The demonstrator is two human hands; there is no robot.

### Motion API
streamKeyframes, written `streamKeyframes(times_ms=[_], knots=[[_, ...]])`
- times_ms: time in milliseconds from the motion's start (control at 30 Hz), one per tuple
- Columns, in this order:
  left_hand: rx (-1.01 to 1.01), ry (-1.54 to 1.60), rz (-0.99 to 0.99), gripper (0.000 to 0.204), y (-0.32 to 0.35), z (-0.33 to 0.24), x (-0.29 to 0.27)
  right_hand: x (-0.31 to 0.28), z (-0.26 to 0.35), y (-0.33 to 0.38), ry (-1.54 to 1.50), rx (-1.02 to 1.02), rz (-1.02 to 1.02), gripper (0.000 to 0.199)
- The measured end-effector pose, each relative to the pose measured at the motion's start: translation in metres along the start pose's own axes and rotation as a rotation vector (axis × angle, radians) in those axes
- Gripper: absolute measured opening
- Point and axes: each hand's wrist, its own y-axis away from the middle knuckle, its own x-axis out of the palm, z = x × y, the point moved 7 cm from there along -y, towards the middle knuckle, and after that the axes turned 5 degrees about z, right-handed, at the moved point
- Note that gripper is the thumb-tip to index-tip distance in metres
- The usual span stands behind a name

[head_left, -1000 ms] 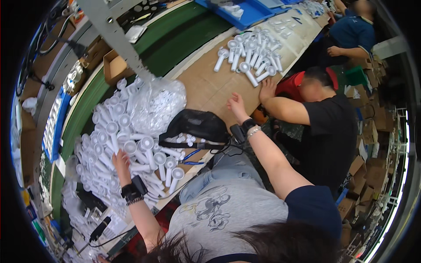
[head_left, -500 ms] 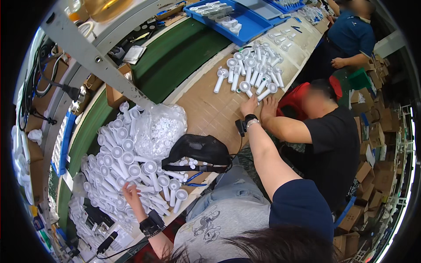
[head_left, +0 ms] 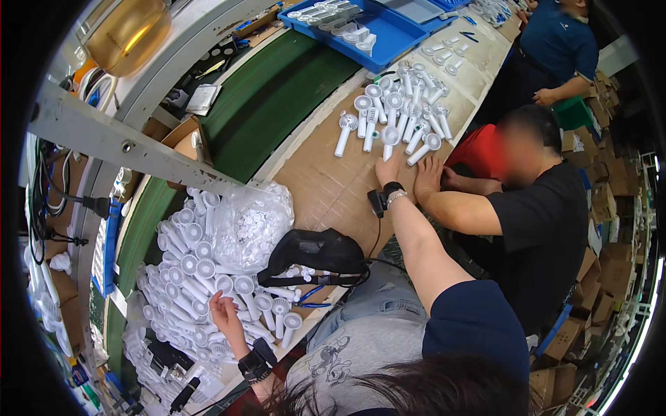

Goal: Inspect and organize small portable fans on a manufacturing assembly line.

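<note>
My right hand [head_left: 388, 168] reaches far across the table, its fingers closed round the handle end of a white handheld fan [head_left: 390, 136]. That fan lies at the near edge of a group of similar white fans [head_left: 394, 102]. Over a large heap of white handheld fans [head_left: 187, 267] on the left is my left hand [head_left: 225, 315], fingers apart and slightly curled, with nothing visible in it. A clear plastic bag of small white parts [head_left: 255, 225] leans against the heap, beside a black mesh pouch [head_left: 318, 251].
A co-worker's hand [head_left: 428, 179] rests on the table next to my right hand. Blue-handled pliers [head_left: 312, 297] lie by the pouch. A green conveyor belt [head_left: 277, 97] runs behind, with a blue tray [head_left: 395, 41] beyond. A metal post [head_left: 128, 147] crosses the left side.
My right hand has shifted slightly left, and the fan at its fingers now stands more in line with it. My left hand has moved a little right over the heap. The co-worker's head has turned.
</note>
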Motion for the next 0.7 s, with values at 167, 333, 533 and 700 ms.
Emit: streamKeyframes(times_ms=[167, 333, 533, 700], knots=[[-0.017, -0.012, 0.018, 0.024, 0.0, -0.001, 0.013, 0.022, 0.039, -0.011, 0.013, -0.112, -0.056, 0.038], [-0.05, -0.01, 0.036, 0.021, 0.005, 0.001, 0.026, 0.043, 0.022, -0.023, 0.057, 0.062, 0.098, 0.029], [0.002, 0.052, 0.056, 0.02, 0.005, 0.002, 0.032, 0.027, 0.0, -0.012, -0.2, 0.023, 0.021, 0.021], [-0.016, 0.159, 0.185, 0.021, -0.008, -0.01, 0.069, 0.021, -0.037, 0.067, -0.517, 0.131, 0.203, 0.013]])
